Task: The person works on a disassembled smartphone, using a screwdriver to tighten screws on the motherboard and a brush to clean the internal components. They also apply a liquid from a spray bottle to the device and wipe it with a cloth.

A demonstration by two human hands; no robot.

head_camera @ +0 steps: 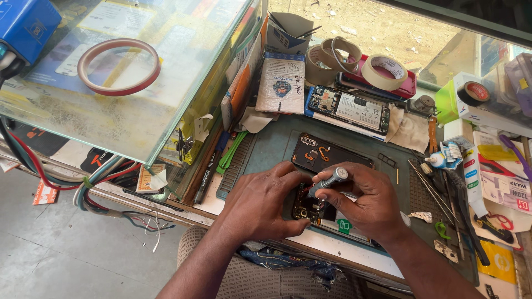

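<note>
Phone (310, 207) already opened, back cover (327, 154) set aside. Screwdriver (328, 181) pinched in right hand (363, 202), tip at board; left hand (265, 202) pressed flat, gripping nothing. Reassembly undone.

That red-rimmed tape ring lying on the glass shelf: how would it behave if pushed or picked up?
The tape ring lies flat on the glass shelf, so it would probably slide rather than roll. Thin and hollow, it is likely light. Stood on edge, it would likely roll off.
</note>
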